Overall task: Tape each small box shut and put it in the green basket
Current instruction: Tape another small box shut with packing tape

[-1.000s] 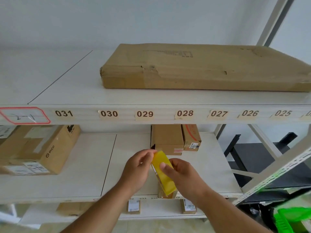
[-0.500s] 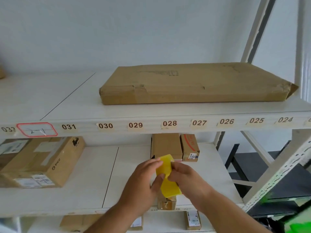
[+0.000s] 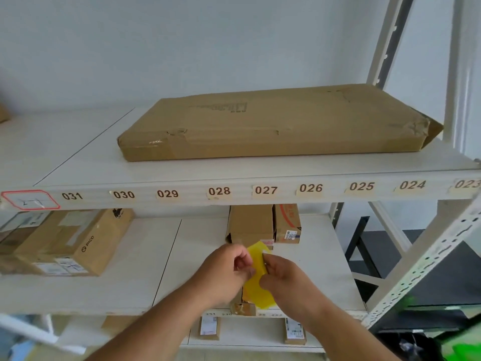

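Head view, hands at six o'clock: left hand [image 3: 226, 274] and right hand [image 3: 282, 278] both pinching yellow tape [image 3: 256, 277] over small box [image 3: 243, 307], mostly hidden beneath, perched at front lip of middle shelf [image 3: 125, 287]. Best pulled taut, laid along flap seam, pressed flat with thumbs while steadying box back from lip. Little headroom: upper shelf beam [image 3: 234, 191] close at twelve o'clock, upright cartons [image 3: 251, 222] just behind. Slanted rack post [image 3: 426, 261] at three o'clock. Green blur at five o'clock, probably green basket [image 3: 466, 351]; open room that way, below post.
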A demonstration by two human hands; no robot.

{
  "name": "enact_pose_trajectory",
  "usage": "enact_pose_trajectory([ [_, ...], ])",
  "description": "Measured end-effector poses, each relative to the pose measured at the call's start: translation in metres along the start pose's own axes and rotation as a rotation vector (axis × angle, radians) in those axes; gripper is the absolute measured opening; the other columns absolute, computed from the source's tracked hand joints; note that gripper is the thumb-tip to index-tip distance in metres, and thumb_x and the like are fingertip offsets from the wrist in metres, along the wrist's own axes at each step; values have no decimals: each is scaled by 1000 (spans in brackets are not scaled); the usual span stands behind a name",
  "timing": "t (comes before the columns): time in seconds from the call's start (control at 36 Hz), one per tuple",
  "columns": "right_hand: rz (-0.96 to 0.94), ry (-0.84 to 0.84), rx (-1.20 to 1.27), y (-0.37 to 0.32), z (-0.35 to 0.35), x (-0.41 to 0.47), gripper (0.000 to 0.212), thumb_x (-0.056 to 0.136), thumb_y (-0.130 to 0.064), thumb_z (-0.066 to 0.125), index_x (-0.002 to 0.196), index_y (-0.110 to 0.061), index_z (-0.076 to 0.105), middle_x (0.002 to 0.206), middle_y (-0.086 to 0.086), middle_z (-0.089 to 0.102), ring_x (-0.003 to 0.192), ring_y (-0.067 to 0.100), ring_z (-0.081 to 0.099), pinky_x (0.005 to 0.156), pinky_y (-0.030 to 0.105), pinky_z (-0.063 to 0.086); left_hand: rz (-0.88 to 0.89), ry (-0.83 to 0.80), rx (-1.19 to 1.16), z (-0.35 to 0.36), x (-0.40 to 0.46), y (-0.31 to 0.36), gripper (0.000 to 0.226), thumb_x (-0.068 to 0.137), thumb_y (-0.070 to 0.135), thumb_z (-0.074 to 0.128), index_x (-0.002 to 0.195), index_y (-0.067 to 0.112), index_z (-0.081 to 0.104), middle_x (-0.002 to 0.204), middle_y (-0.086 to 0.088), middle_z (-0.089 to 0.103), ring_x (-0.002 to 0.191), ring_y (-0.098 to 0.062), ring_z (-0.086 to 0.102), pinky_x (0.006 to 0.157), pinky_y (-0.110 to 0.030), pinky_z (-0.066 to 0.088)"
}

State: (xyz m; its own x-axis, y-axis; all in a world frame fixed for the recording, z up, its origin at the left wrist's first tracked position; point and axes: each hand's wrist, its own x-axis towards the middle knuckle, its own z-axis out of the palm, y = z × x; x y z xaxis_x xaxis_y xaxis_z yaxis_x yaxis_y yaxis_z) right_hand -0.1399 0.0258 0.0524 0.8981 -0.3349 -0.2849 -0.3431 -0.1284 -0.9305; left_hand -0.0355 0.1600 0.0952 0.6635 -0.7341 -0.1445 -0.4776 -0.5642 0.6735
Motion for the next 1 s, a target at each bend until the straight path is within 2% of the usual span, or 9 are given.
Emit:
enact_pose_trajectory([
  [0.17,-10,-34,55,6,-10,-4,46,66,-30,57,100,1,55,80,6,44,72,20,41,67,43,33,64,96,127,8,-7,11,13,96,25,62,84,30,59,92,14,55,84,-4,54,75,-25,49],
  [0.36,2,-49,-20,2,-7,-16,50,73,-43,70,104,-6,56,79,15,55,67,26,49,62,49,42,241,287,438,16,-15,20,16,103,29,46,88,32,42,86,14,52,79,-8,47,63,-20,37],
  [0.44,34,7,-60,-1,-3,-21,44,71,-54,72,99,-20,67,91,11,73,83,31,71,78,50,58,250,296,467,15,-15,31,15,103,24,47,91,29,40,80,12,45,67,-8,40,53,-16,24],
  [0.53,54,18,22,-3,1,-25,42,74,-53,72,97,-18,71,92,8,75,88,29,73,85,48,59,290,267,502,12,-16,33,20,98,18,54,90,27,38,75,12,40,60,-6,33,50,-16,18],
  [0.61,13,27,31,-6,-1,-31,30,83,-44,69,97,-18,70,91,11,72,74,17,69,72,36,56,321,225,478,8,-13,25,19,101,19,51,90,29,39,76,10,45,64,-10,39,50,-22,28],
  [0.69,-9,32,5,-5,-3,-33,18,94,-31,67,99,-14,68,90,11,72,67,6,62,62,20,49,273,154,339,7,-11,18,9,105,28,44,104,37,41,87,14,51,78,-7,51,64,-22,43],
  [0.78,-13,40,-1,-3,-3,-33,13,96,-26,66,99,-14,68,77,-1,68,63,2,59,57,16,46,154,61,145,9,-8,12,33,100,29,57,130,38,46,98,17,58,94,-1,57,78,-15,46],
  [0.89,5,42,-22,-4,-4,-34,17,95,-30,67,101,-15,67,83,7,69,66,6,60,65,27,49,94,103,59,6,-3,8,8,94,29,66,89,35,65,91,13,59,82,-1,57,72,-12,45],
  [1.0,2,43,-37,-9,-4,-33,16,95,-36,66,102,-21,67,92,6,72,71,8,62,69,29,50,211,161,175,3,-5,9,13,97,31,61,85,32,62,92,16,54,87,-3,55,74,-22,49],
])
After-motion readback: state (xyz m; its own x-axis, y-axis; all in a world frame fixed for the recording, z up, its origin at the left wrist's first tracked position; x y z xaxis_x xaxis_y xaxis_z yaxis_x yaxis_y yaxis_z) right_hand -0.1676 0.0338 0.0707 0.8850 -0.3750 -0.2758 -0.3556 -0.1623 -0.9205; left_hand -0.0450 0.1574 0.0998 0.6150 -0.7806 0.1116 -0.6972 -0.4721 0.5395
